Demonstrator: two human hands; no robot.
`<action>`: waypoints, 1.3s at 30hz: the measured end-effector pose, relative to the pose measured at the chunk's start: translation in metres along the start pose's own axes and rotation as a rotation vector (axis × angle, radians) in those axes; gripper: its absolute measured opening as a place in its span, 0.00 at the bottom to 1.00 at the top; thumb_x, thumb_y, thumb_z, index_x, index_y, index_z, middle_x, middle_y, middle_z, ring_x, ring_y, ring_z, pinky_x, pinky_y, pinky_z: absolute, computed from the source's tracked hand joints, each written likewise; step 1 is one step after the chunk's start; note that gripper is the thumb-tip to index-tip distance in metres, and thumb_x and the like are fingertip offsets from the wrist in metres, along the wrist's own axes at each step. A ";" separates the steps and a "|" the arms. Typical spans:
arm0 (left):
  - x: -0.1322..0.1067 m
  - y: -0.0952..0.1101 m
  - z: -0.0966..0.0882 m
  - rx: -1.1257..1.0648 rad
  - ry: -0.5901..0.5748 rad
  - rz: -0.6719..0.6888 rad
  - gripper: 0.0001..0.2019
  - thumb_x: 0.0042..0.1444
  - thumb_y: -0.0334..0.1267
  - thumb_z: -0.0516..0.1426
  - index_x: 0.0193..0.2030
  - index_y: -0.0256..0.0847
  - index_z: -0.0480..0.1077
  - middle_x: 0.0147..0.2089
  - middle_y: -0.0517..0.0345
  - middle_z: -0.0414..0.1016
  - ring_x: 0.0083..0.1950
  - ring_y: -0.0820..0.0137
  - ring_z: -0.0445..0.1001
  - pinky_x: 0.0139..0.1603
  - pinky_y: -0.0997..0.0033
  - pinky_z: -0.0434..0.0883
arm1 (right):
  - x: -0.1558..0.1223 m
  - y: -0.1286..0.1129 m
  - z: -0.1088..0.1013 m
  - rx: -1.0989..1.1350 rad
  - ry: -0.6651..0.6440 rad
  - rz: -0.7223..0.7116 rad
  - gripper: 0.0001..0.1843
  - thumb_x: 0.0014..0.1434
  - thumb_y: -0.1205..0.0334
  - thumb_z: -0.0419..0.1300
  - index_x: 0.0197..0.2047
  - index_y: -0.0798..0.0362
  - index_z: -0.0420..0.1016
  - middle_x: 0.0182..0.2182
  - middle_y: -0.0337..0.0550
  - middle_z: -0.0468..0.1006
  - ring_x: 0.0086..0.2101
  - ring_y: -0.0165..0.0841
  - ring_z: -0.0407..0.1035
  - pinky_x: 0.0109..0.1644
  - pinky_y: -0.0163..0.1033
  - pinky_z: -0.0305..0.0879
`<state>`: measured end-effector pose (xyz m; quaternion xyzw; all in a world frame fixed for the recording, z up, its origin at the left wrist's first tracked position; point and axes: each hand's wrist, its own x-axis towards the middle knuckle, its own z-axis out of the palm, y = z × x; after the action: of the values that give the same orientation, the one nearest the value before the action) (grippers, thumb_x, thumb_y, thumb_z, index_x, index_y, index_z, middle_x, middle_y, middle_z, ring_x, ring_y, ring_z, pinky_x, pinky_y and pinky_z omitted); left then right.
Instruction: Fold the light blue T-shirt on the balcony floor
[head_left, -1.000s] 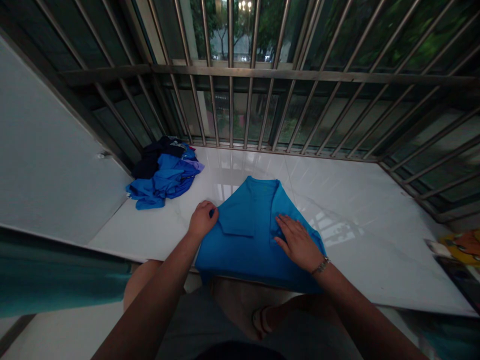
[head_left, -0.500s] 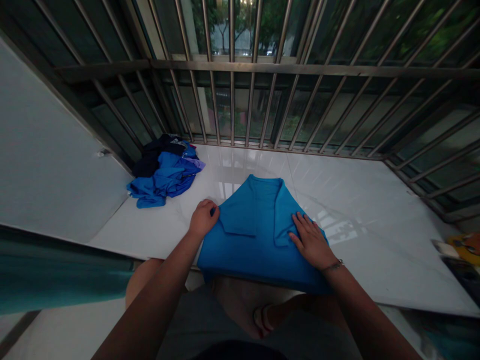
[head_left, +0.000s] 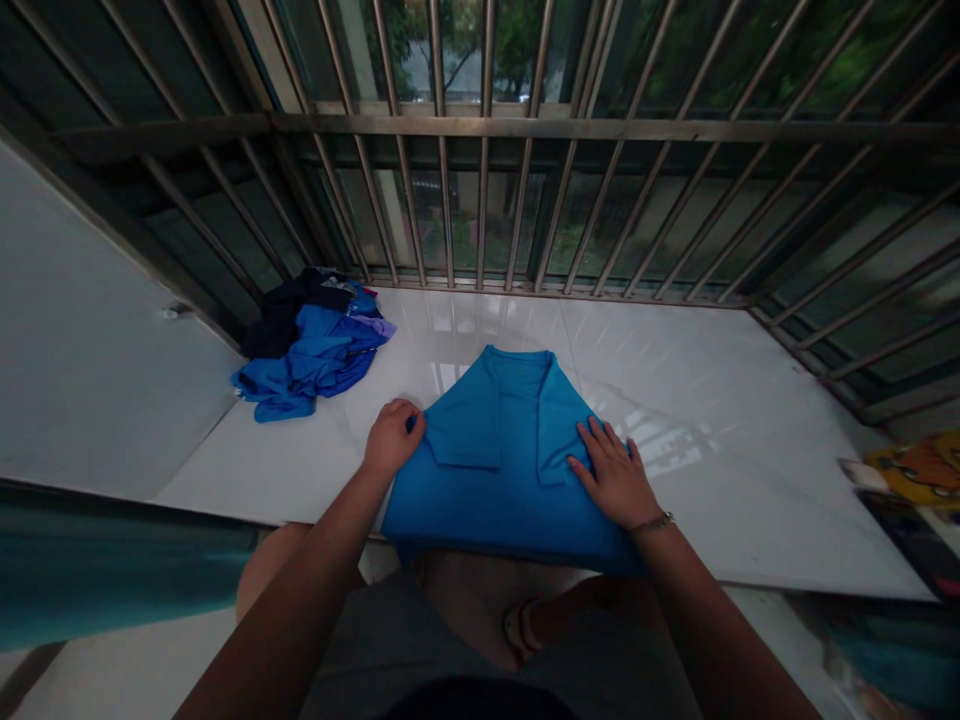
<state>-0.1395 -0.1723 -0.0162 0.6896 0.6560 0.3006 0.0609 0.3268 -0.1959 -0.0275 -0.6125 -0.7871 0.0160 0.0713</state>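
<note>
A blue shirt [head_left: 502, 505] lies spread on the white tiled ledge, its neckline away from me and both sleeves folded inward over the body. Its lower part hangs over the ledge's front edge. At the shirt's left side, my left hand [head_left: 393, 436] is closed, thumb and fingers pinching the fabric by the folded sleeve. My right hand [head_left: 616, 474] rests flat on the right sleeve fold, fingers spread, with a bracelet [head_left: 652, 523] at the wrist.
A heap of crumpled blue and dark clothes [head_left: 322, 345] sits on the ledge [head_left: 720, 450] at the left corner. Metal window bars [head_left: 480, 200] stand along the back. A teal curtain [head_left: 120, 570] hangs at the left. Yellow and dark items [head_left: 915, 475] lie at the far right.
The whole view has shifted slightly, so things sit a little further left. My hands keep nearly the same places on the shirt.
</note>
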 end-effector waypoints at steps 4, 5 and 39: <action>0.000 -0.002 0.002 0.012 -0.002 0.005 0.10 0.71 0.44 0.56 0.39 0.47 0.76 0.47 0.47 0.82 0.52 0.52 0.79 0.59 0.50 0.78 | 0.000 -0.005 -0.006 -0.003 -0.019 0.014 0.38 0.82 0.40 0.48 0.86 0.46 0.62 0.85 0.51 0.59 0.82 0.54 0.54 0.83 0.73 0.53; -0.001 -0.002 0.002 0.015 -0.001 0.006 0.10 0.71 0.43 0.56 0.39 0.47 0.76 0.48 0.47 0.83 0.52 0.52 0.79 0.60 0.50 0.78 | 0.000 -0.005 -0.006 -0.004 -0.017 0.018 0.37 0.82 0.40 0.48 0.86 0.46 0.62 0.85 0.51 0.60 0.82 0.54 0.54 0.83 0.73 0.53; 0.000 -0.007 0.007 -0.021 0.060 0.019 0.11 0.70 0.43 0.57 0.40 0.45 0.80 0.58 0.45 0.87 0.60 0.51 0.85 0.69 0.46 0.79 | -0.001 0.001 -0.001 0.059 0.059 0.015 0.34 0.82 0.41 0.50 0.82 0.47 0.70 0.82 0.51 0.66 0.80 0.54 0.60 0.81 0.72 0.58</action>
<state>-0.1425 -0.1691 -0.0253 0.6857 0.6478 0.3287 0.0456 0.3277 -0.1965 -0.0263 -0.6161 -0.7793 0.0215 0.1124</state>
